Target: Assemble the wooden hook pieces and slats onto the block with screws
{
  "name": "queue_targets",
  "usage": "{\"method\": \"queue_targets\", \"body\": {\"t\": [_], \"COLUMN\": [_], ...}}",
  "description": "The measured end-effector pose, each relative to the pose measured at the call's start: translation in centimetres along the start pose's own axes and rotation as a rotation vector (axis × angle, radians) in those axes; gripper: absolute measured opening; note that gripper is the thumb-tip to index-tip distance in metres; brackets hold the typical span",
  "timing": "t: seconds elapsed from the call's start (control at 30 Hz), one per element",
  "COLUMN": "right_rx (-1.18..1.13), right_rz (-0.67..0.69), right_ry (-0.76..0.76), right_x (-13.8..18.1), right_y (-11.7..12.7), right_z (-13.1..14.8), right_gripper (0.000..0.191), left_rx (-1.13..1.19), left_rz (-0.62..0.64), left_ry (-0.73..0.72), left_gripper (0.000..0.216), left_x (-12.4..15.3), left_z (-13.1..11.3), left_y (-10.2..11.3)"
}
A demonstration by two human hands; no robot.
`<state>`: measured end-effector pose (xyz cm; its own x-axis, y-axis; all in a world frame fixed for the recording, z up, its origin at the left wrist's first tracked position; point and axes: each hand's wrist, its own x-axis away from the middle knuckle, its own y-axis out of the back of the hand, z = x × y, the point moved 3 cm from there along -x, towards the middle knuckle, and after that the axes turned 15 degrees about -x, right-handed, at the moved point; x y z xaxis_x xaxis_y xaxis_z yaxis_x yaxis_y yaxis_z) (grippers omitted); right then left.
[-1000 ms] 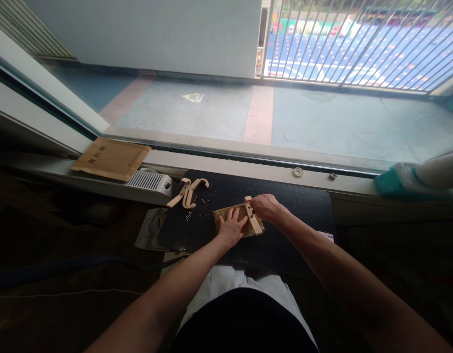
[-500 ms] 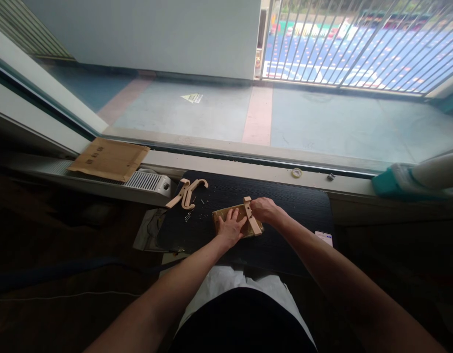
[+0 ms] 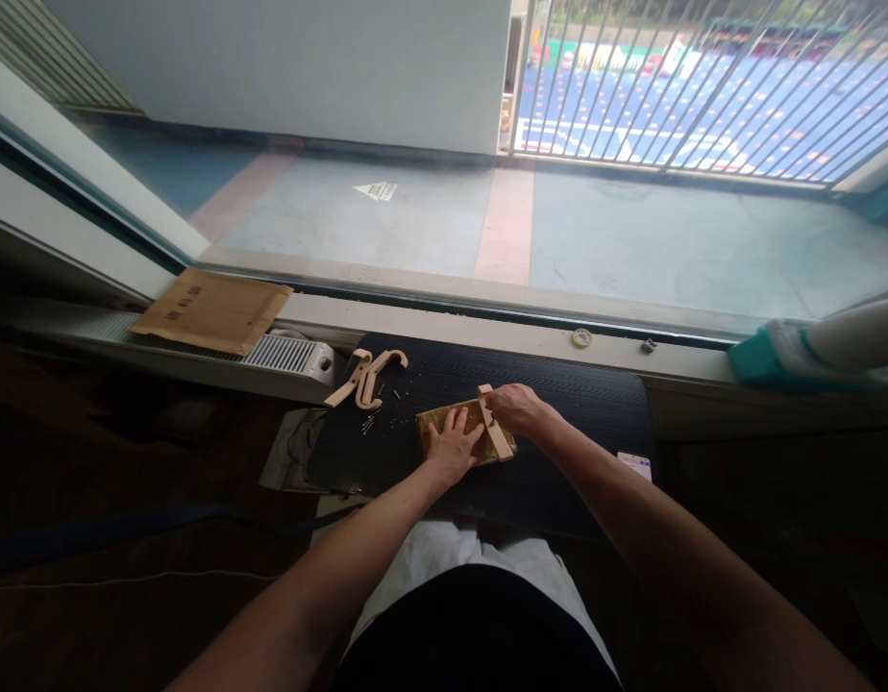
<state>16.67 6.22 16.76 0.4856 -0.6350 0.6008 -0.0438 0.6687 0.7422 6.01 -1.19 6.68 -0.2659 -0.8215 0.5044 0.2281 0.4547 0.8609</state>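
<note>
My left hand [image 3: 454,445] lies flat with fingers spread on a small box [image 3: 433,420] wrapped in shiny brown tape. Across the right end of that box rests a pale wooden piece [image 3: 499,442] with dark holes or notches in it. My right hand [image 3: 514,407] is closed at the upper part of this piece; whatever its fingers pinch is hidden. Farther left on the black table [image 3: 559,481] lie several hook-shaped wooden pieces [image 3: 372,380], partly overlapping. Near them are scattered several small screws [image 3: 368,423].
A phone [image 3: 634,466] lies at the table's right edge. On the windowsill sit a yellowish tape roll [image 3: 581,338] and a small grey object [image 3: 649,346]. A brown envelope [image 3: 217,312] rests on the white radiator [image 3: 300,358]. A teal bin [image 3: 768,358] stands at the right.
My right hand has shifted slightly to the left over the upper part of the wooden piece, covering more of it. My left hand stays flat on the box.
</note>
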Motion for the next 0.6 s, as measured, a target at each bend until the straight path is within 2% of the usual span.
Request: {"method": "queue_targets", "body": {"t": [0.23, 0.43, 0.6], "right_rx": [-0.04, 0.033, 0.029], "right_rz": [0.029, -0.016, -0.007], "right_ry": [-0.07, -0.024, 0.009], "right_x": [0.1, 0.8, 0.4], "right_y": [-0.2, 0.8, 0.7], "right_z": [-0.8, 0.0, 0.5], "right_gripper": [0.028, 0.026, 0.027], "left_rx": [-0.001, -0.012, -0.012], "left_rz": [0.002, -0.012, -0.022], "left_ry": [0.001, 0.001, -0.003], "left_gripper": [0.064, 0.064, 0.064], "left_x": [0.1, 0.0, 0.1], "left_z": [0.0, 0.0, 0.0], "left_y": [0.1, -0.1, 0.0]}}
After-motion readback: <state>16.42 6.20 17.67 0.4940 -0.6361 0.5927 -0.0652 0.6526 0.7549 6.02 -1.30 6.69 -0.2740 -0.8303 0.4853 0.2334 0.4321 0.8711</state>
